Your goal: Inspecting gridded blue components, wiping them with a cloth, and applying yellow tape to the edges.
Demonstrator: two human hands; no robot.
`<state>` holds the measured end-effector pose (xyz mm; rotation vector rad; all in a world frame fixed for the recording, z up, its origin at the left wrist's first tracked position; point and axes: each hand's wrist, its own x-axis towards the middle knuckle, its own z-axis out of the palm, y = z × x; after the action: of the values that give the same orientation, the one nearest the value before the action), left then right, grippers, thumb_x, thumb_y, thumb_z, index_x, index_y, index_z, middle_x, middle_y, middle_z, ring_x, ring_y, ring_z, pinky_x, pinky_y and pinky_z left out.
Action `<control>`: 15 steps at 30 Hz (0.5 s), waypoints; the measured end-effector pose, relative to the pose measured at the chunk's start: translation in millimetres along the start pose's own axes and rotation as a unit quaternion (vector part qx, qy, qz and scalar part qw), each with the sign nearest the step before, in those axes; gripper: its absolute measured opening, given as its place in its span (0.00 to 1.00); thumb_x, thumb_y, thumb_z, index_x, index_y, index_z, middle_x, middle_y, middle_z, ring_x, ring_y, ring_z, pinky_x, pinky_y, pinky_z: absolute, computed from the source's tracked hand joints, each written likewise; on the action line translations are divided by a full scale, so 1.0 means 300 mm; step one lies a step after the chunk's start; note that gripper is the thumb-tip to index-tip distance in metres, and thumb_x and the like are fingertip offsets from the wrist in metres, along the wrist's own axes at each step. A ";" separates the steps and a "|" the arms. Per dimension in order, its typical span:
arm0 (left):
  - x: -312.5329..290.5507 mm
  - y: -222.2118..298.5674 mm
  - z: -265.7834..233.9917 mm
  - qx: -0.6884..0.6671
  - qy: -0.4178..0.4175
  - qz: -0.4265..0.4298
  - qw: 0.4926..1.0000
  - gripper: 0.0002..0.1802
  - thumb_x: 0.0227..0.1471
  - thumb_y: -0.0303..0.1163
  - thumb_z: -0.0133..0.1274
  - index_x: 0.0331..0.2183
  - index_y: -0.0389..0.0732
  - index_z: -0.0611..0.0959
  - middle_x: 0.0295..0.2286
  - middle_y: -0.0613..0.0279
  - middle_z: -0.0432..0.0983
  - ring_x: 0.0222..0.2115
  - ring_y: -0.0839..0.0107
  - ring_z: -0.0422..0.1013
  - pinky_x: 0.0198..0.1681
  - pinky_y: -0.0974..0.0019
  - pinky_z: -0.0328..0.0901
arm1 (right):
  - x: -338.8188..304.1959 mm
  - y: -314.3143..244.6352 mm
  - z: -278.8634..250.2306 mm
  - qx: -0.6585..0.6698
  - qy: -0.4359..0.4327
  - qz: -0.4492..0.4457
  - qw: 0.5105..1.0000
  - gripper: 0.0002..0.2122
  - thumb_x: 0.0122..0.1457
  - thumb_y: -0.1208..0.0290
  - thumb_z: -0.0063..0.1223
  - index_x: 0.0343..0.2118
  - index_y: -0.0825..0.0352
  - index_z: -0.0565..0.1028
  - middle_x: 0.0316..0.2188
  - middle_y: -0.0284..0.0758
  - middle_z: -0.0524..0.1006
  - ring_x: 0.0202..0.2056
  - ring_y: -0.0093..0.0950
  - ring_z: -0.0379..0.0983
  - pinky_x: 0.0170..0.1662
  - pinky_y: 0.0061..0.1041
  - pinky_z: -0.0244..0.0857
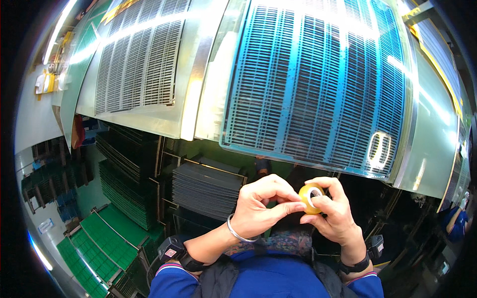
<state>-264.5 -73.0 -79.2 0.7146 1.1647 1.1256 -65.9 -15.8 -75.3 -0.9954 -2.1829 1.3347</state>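
Note:
A small roll of yellowish clear tape (304, 193) with a pale core is held up in front of my body, near the table's front edge. My right hand (335, 212) is closed on it, with the thumb at the core and the fingers over the outer side. Thumb and forefinger of my left hand (262, 204) pinch together against the roll's left edge. Whether a loose tape end lies between them is too small to see. Beyond my hands, a large blue patterned panel (318, 99) lies on the lit table (211, 114).
A grey patterned sheet (139, 59) lies on the table's left part. Below the table edge stand racks of dark boards (206, 191) and green boards (107, 233). At the far right, part of another person in blue (455, 223) shows.

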 end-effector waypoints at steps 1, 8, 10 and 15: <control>-0.002 0.001 -0.003 -0.001 0.006 -0.009 1.000 0.08 0.45 0.16 0.65 0.31 0.35 0.85 0.32 0.60 0.77 0.31 0.78 0.74 0.33 0.76 0.69 | 0.001 0.001 -0.001 -0.002 0.000 0.004 1.000 0.20 0.41 0.57 0.72 0.29 0.65 0.74 0.43 0.42 0.74 0.42 0.40 0.71 0.44 0.36 0.67; 0.010 0.001 -0.001 0.028 0.054 0.051 0.997 0.04 0.52 0.18 0.60 0.33 0.34 0.84 0.32 0.61 0.77 0.33 0.76 0.73 0.36 0.74 0.68 | 0.055 -0.012 -0.008 0.015 0.002 -0.046 0.999 0.21 0.43 0.53 0.71 0.22 0.67 0.72 0.45 0.45 0.74 0.44 0.40 0.71 0.46 0.36 0.66; 0.034 0.021 -0.006 0.097 0.091 0.080 0.988 0.02 0.51 0.19 0.60 0.30 0.35 0.83 0.29 0.61 0.77 0.29 0.76 0.72 0.33 0.74 0.67 | 0.073 -0.006 -0.007 -0.004 0.014 -0.050 0.999 0.19 0.46 0.58 0.69 0.22 0.68 0.72 0.45 0.46 0.74 0.43 0.40 0.71 0.46 0.37 0.66; 0.148 0.080 -0.094 0.177 0.307 0.167 0.920 0.05 0.50 0.19 0.60 0.25 0.36 0.80 0.25 0.65 0.74 0.25 0.76 0.69 0.32 0.73 0.65 | 0.062 0.078 -0.180 -0.163 0.166 0.028 0.972 0.11 0.56 0.69 0.56 0.20 0.70 0.74 0.44 0.47 0.73 0.44 0.38 0.70 0.50 0.35 0.62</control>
<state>-298.9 -26.4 -80.7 0.8909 1.8617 1.5067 -34.8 37.3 -71.2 -1.3031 -2.1596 0.7702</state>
